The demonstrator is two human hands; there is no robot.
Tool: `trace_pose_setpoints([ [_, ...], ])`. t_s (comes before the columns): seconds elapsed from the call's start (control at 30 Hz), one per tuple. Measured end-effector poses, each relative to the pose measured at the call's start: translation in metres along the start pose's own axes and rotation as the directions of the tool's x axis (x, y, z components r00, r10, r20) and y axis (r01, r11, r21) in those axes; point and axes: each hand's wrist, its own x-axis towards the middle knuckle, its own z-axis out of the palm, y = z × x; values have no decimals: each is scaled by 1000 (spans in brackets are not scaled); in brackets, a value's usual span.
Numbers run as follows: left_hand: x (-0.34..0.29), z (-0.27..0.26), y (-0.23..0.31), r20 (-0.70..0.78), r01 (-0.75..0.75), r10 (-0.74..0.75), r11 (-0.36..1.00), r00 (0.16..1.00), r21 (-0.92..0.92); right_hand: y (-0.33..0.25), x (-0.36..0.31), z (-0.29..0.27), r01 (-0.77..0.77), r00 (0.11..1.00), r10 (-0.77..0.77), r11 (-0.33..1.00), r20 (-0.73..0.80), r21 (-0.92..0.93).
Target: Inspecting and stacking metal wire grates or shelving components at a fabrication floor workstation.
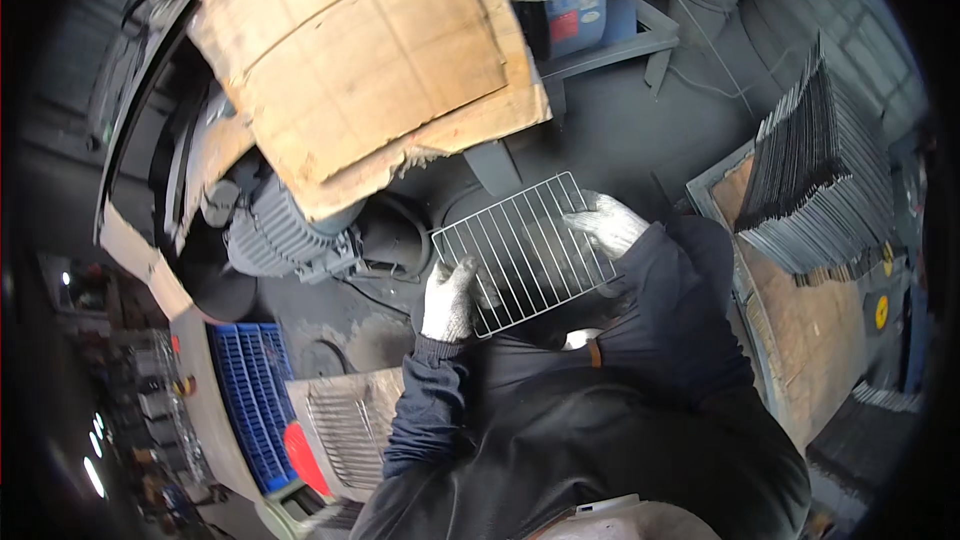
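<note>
A rectangular wire rack [535,245] of thin parallel metal bars is held over my lap, slightly tilted. My left hand [449,298], in a white knit glove, grips its left short side, with the fingers partly below the bars. At the opposite short side my right hand [608,224], gloved alike, closes on the rack's edge. Both forearms wear dark blue sleeves. Beneath the rack the dark floor and part of my legs show through the bars.
Cardboard sheets [360,60] cover a machine ahead, with a ribbed grey motor [275,232] below. At right, a tall stack of wire racks [820,180] stands on a board [800,340]. More racks [345,430] lie at lower left beside a blue plastic crate [255,400]. A metal stand [625,45] stands beyond.
</note>
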Motion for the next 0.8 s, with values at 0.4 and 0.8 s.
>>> trace_pose_setpoints([
  [0.4, 67, -12, 24, 322, 532, -433, 766, 842, -362, 73, 62, -59, -551, 800, -127, 232, 587, 801],
  [0.8, 31, -74, -47, 168, 36, -26, 998, 985, -56, 64, 33, -44, -237, 726, -432, 573, 536, 784],
])
